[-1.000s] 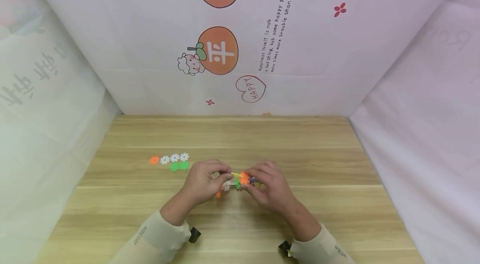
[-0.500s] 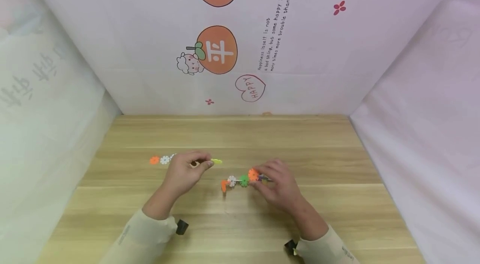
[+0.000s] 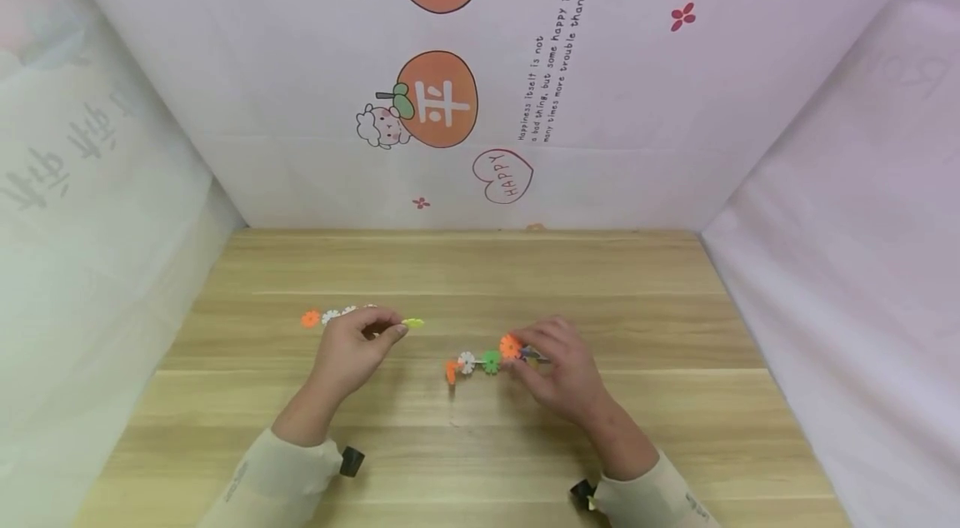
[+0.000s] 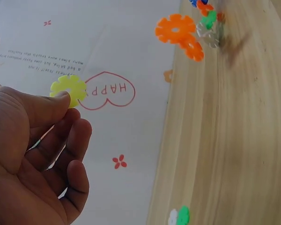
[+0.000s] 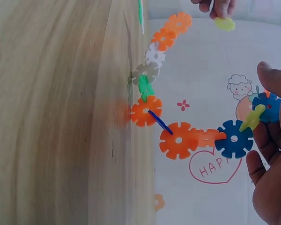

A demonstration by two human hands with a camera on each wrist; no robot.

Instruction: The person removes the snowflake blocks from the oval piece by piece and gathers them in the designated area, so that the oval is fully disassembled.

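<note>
My left hand (image 3: 347, 351) pinches a yellow snowflake disc (image 4: 65, 85) between thumb and fingertips, raised above the table and apart from the chain. With my right hand (image 3: 561, 366) I hold one end of a chain of interlocked snowflake discs, gripping it at a blue disc (image 5: 267, 114). From there the chain runs through a small yellow disc (image 5: 253, 117), another blue disc (image 5: 225, 140), orange discs (image 5: 169, 147), a green disc (image 3: 491, 361) and whitish discs (image 3: 467, 361). Its far end is orange (image 3: 452, 371) and points left, toward my left hand.
On the wooden table (image 3: 480, 461), loose discs lie behind my left hand: an orange one (image 3: 310, 318) and white ones (image 3: 330, 317), partly hidden. A green disc (image 4: 183, 215) shows beside a white one. Printed white cloth (image 3: 600, 178) walls off the back and sides.
Both hands were together at the chain. My left hand has drawn away to the left with the yellow disc, while my right hand has shifted slightly right, keeping hold of the chain.
</note>
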